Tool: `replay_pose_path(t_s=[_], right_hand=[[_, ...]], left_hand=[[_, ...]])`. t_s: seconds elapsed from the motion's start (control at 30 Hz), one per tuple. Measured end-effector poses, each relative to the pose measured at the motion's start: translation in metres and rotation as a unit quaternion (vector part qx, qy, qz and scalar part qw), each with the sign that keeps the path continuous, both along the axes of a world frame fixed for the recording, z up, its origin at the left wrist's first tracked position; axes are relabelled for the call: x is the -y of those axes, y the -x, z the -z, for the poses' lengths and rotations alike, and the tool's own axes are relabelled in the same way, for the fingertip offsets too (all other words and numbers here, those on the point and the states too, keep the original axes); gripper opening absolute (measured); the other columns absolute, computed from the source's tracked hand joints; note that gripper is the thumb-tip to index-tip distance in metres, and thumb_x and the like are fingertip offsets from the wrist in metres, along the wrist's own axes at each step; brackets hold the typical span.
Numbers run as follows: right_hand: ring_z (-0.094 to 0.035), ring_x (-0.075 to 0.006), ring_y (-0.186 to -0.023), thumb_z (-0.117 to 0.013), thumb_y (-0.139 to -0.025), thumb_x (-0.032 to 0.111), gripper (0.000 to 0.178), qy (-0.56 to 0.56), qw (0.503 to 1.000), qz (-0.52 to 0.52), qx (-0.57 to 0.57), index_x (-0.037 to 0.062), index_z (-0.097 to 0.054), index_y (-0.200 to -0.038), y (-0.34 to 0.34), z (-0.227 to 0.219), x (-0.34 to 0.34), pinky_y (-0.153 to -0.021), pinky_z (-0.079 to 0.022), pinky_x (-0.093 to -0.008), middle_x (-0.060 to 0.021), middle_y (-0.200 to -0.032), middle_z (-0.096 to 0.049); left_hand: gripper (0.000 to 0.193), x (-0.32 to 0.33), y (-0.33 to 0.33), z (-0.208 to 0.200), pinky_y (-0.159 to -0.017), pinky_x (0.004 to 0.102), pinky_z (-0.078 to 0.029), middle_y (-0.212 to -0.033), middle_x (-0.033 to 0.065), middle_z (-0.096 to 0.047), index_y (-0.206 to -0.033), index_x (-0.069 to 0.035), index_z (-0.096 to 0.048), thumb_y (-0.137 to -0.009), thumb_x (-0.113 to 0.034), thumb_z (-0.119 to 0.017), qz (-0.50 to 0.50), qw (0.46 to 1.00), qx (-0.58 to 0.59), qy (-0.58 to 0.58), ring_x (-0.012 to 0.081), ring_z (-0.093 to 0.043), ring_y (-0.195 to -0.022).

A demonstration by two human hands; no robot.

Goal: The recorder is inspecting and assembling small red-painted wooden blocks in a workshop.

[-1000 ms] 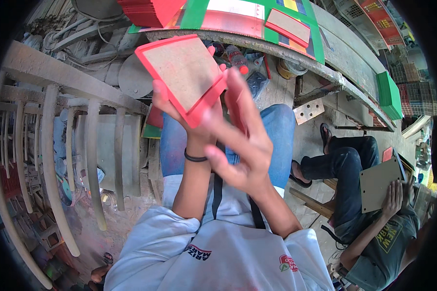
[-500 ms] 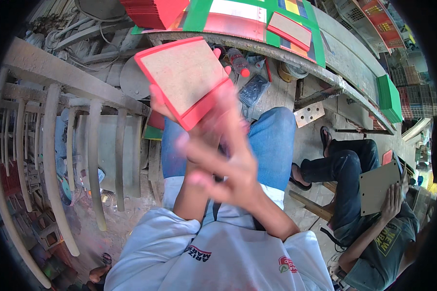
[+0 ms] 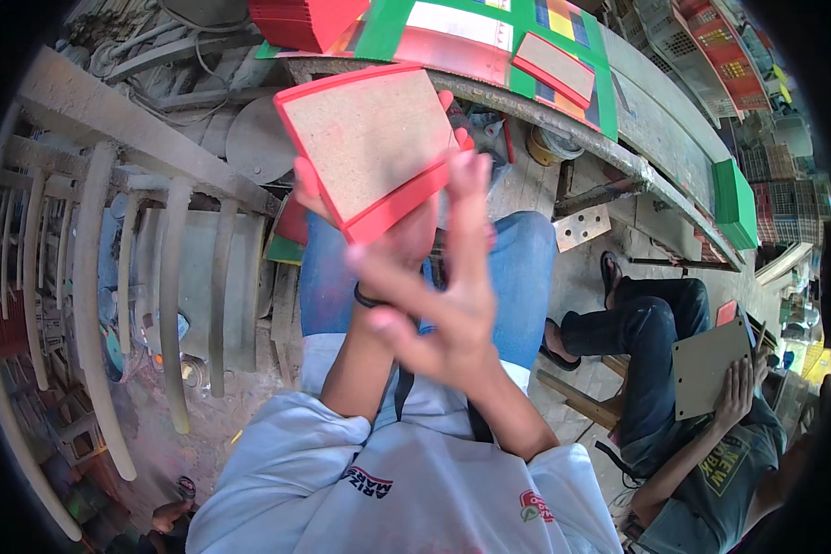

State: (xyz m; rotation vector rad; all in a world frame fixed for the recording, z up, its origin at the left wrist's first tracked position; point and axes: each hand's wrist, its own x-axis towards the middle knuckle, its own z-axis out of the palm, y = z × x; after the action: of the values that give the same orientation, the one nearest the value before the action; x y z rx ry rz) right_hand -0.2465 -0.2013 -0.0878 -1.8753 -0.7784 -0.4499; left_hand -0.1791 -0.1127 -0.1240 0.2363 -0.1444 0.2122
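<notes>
A small flat beige board with red edges [image 3: 369,138] is held up over my lap, tilted, its beige face showing. My left hand [image 3: 414,229] supports it from beneath, with fingertips curled round its left and right edges; the palm is mostly hidden. Just below the board's lower right corner is my right hand [image 3: 448,319], fingers spread and partly smeared by motion, with nothing in it. I cannot tell whether a fingertip touches the red edge. A similar red-edged piece [image 3: 554,69] lies on the workbench [image 3: 656,152] ahead.
A red stack [image 3: 309,20] stands on the bench at the far left, and a green stack [image 3: 735,205] at its right end. Wooden bars [image 3: 92,258] rise on my left. To the right, a seated co-worker [image 3: 702,452] holds a grey-beige panel [image 3: 713,365].
The red-edged board has shifted slightly right in view, still in my left hand. My right hand has moved a little, with its fingers still spread. The view has shifted slightly.
</notes>
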Motion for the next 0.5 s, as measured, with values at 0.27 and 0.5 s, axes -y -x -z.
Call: replay_pose_path(t_s=[0.27,0.5], right_hand=[[-0.01,-0.0539,-0.138,-0.062,-0.082,0.025,0.03,0.045,0.997,-0.041,0.054,0.0205,-0.071,-0.11,-0.001,0.0,0.001,-0.11,-0.011,-0.0587,-0.0361,-0.147,-0.019],[-0.011,-0.0522,-0.139,-0.062,-0.082,0.032,0.036,0.06,0.997,0.021,0.039,0.0149,-0.07,-0.113,-0.012,0.019,0.011,-0.111,-0.013,-0.0551,-0.0345,-0.148,-0.02]], left_hand=[[0.105,-0.002,-0.001,0.009,-0.098,0.0576,-0.041,-0.14,0.0278,-0.033,-0.145,-0.005,-0.022,-0.073,-0.077,-0.047,0.005,0.999,0.003,-0.053,0.045,-0.042,-0.123],[0.097,0.001,0.002,0.001,-0.093,0.0523,-0.046,-0.139,0.0246,-0.038,-0.144,-0.005,-0.026,-0.077,-0.072,-0.045,-0.018,1.0,0.015,-0.007,0.0432,-0.045,-0.122]])
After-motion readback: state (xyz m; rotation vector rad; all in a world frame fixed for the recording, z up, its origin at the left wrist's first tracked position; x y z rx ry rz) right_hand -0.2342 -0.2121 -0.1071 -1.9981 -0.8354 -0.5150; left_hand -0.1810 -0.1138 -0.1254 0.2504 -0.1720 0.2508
